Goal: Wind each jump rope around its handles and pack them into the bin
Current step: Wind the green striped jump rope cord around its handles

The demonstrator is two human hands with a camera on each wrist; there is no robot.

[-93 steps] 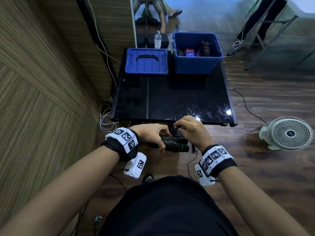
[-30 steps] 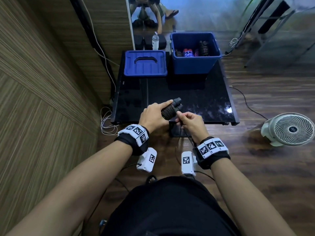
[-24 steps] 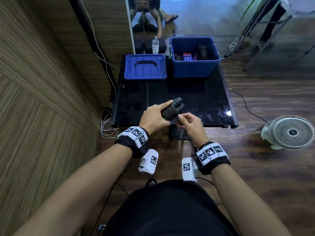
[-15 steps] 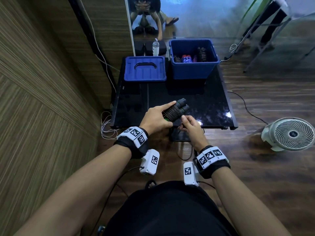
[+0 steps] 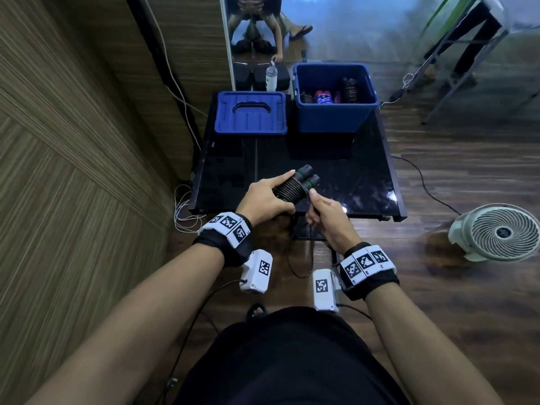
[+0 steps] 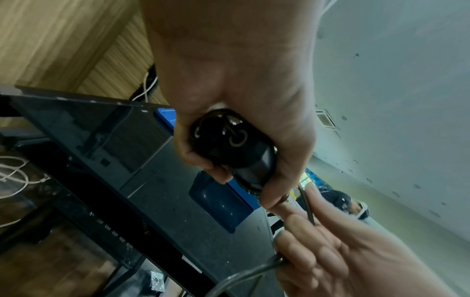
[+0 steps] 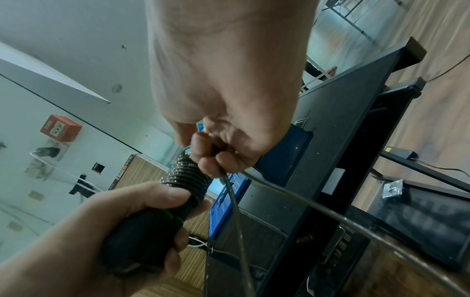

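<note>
Handles (image 5: pixel 295 185) in left hand (image 5: pixel 264 200) point up-right toward bin (image 5: pixel 333 118).

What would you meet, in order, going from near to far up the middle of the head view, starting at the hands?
Left hand gripping the wound jump rope handles → bare black table top → open blue bin holding packed ropes → mirror at the far wall.
</note>
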